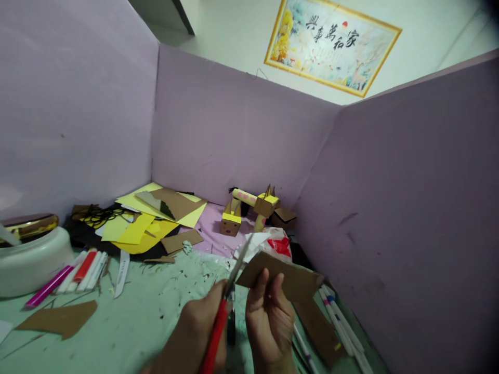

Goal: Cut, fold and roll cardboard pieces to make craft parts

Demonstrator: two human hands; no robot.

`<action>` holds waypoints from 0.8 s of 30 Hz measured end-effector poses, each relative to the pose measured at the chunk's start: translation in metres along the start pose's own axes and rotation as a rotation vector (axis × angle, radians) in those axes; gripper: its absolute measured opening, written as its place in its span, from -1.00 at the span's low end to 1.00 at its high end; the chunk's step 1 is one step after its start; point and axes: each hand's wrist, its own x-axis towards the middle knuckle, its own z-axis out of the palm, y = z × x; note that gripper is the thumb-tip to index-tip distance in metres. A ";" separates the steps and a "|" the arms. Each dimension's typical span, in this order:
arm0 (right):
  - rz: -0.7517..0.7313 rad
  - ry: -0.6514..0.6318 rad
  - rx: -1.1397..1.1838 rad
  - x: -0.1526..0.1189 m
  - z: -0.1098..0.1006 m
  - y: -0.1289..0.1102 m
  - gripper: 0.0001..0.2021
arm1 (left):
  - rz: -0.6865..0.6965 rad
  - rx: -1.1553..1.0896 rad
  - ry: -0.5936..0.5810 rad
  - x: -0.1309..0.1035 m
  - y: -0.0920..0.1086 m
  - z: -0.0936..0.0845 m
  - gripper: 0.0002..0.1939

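A red-handled cutting tool (217, 330) is gripped in the left hand (195, 324), its blade pointed up and away; whether it is scissors or a knife cannot be told through the blur. A piece of brown cardboard (294, 280) is pinched in the right hand (270, 324), raised above the green work surface (136, 322), its left edge close beside the blade. Behind it, a crumpled white-and-red bag (278, 243) and a small eared box head (231, 226) are seen.
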 end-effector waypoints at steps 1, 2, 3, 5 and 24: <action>-0.009 -0.005 -0.028 0.001 -0.001 0.001 -0.57 | -0.041 -0.031 0.016 0.004 0.002 -0.005 -0.72; -0.016 -0.008 -0.059 0.002 -0.002 0.002 -0.58 | -0.057 -0.057 0.045 0.009 0.003 -0.011 -0.72; -0.024 -0.011 -0.089 0.004 -0.003 0.003 -0.58 | -0.063 -0.082 0.074 0.014 0.003 -0.018 -0.72; -0.041 -0.020 -0.151 0.006 -0.007 0.005 -0.60 | -0.080 -0.145 0.107 0.023 -0.001 -0.030 -0.72; 0.151 0.035 -0.790 -0.004 -0.016 0.004 -0.57 | -0.135 -0.376 -0.288 0.022 -0.024 -0.039 -0.68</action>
